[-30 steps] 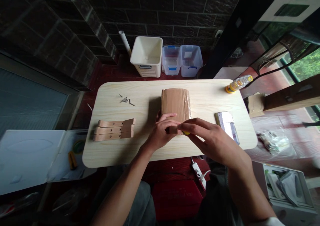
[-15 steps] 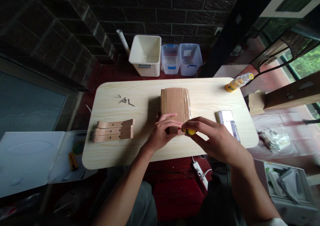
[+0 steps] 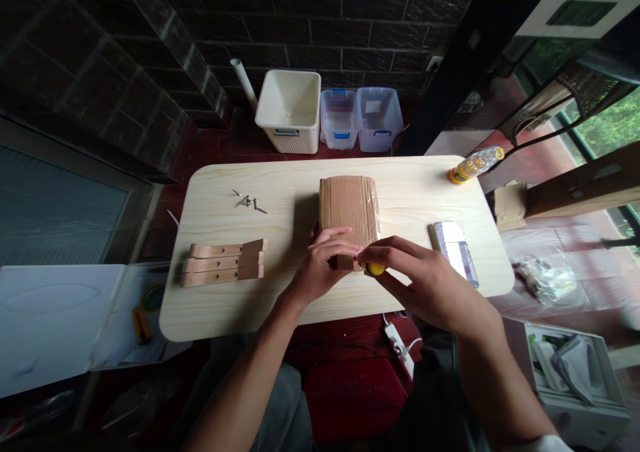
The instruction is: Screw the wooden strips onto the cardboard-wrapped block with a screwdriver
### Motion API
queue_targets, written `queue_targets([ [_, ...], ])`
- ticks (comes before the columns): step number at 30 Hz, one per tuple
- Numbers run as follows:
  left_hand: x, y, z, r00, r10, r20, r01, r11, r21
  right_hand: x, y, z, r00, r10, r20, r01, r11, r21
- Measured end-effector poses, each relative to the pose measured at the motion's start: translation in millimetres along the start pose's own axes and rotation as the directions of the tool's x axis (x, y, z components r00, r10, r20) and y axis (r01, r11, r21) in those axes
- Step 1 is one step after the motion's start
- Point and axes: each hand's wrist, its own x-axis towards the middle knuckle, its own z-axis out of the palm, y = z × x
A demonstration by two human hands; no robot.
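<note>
My left hand point(image 3: 320, 262) is closed around a small brown wooden piece point(image 3: 345, 262), holding it at the near side of a cardboard box point(image 3: 349, 202). The fingers hide much of that piece. In my right hand point(image 3: 425, 272) is a screwdriver with a yellow and black handle point(image 3: 376, 269), pinched between thumb and fingers. Its tip points left at the wooden piece; the contact itself is too small to make out. Three wooden legs with drilled holes point(image 3: 225, 263) lie side by side on the left of the table. Behind them is a loose pile of several metal screws point(image 3: 249, 202).
On the right of the pale wooden table point(image 3: 285, 172) lie a phone point(image 3: 456, 252) and a clear bottle with yellow ends point(image 3: 477, 165). A cream bin point(image 3: 290, 109) and two clear plastic boxes point(image 3: 360, 119) stand beyond the far edge. A power strip point(image 3: 399, 350) lies below the near edge.
My right fingers have shifted slightly around the screwdriver handle, and its yellow end shows a little differently. My left hand keeps its hold. The whole view has slid slightly left.
</note>
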Motion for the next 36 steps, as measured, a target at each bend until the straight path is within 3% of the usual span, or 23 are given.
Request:
queue_targets([
  [17, 0.2, 2.5, 0.6, 1.000, -0.024, 0.007, 0.023, 0.999, 0.044, -1.9, -0.5, 0.8, 0.999, -0.042, 0.004, 0.042, 0.999, -0.016],
  [36, -0.6, 0.8, 1.0, 0.999, -0.031, 0.006, 0.031, 0.998, 0.047, -1.2, 5.3, 3.7, 1.000, 0.029, 0.002, -0.029, 0.999, -0.033],
])
